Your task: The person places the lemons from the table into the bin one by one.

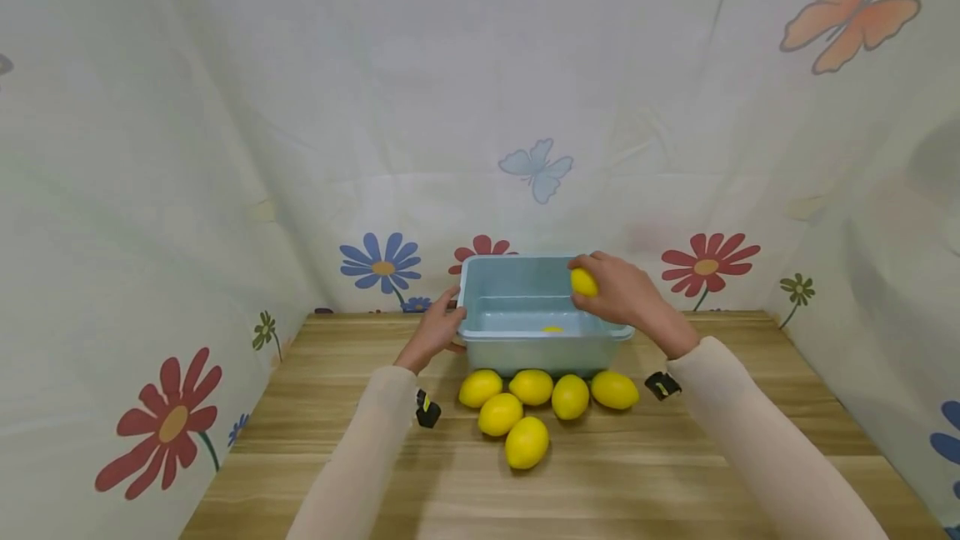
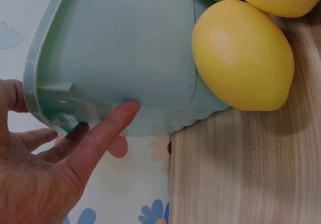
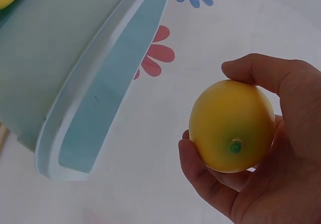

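A light blue plastic basin (image 1: 547,354) stands at the back of the wooden table. My left hand (image 1: 437,325) grips its left end at the rim, one finger lying along the outer wall (image 2: 125,48) in the left wrist view. Over the basin's right end, my right hand (image 1: 618,290) holds a yellow lemon (image 1: 584,282) between thumb and fingers. The right wrist view shows that lemon (image 3: 231,128) with its green stem end facing the camera. Inside the basin a bit of another lemon (image 1: 552,329) shows above the front rim, the remainder hidden.
Several lemons lie on the table (image 1: 645,473) before the basin, the nearest lemon (image 1: 527,442) toward me. One lemon (image 2: 243,56) sits close against the basin wall in the left wrist view. Behind the table hangs a pale cloth (image 1: 420,107) printed with flowers and butterflies.
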The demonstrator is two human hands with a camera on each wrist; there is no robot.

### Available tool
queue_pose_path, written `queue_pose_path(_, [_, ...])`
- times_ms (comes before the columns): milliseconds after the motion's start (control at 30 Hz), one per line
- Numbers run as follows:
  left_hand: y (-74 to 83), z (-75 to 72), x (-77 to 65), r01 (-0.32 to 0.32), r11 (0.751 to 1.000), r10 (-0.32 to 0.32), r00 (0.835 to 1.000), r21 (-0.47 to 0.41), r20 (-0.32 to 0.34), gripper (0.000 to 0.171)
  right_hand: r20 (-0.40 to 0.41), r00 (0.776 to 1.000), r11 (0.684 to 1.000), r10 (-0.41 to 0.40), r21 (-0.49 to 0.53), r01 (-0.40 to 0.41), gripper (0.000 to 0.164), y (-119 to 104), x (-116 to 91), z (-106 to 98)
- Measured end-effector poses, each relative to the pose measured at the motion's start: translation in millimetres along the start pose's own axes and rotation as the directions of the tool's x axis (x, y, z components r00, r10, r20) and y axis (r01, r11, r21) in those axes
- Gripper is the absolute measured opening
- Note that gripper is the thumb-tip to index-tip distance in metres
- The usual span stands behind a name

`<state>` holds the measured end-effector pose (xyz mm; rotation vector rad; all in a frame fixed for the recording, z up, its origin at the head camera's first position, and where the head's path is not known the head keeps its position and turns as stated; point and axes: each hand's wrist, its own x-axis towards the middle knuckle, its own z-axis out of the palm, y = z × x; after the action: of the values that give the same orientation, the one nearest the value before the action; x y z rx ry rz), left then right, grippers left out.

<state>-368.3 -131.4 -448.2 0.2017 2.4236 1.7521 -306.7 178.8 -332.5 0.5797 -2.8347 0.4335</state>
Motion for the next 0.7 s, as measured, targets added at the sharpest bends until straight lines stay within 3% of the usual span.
queue_pose_path(267, [2.1, -1.2, -0.1, 0.010, 1.000, -0.010, 1.000, 0.005, 0.021, 0.062, 0.028, 0.999, 0.999, 0.029, -0.019, -0.028, 0.049, 4, 16, -4])
queue_pose_path(467, [-1.0, 1.0, 2.4, 0.000, 1.000, 0.000, 1.000, 0.014, -0.007, 0.061, 0.040, 0.998, 0.999, 0.044, -0.004, -0.044, 0.050, 9, 27, -3])
queue_pose_path(700, [-1.8, 1.2, 1.4, -0.003, 1.000, 0.003, 1.000, 0.002, -0.004, 0.060, 0.109, 0.990, 0.996, 0.085, 0.028, -0.088, 0.054, 10, 43, 0])
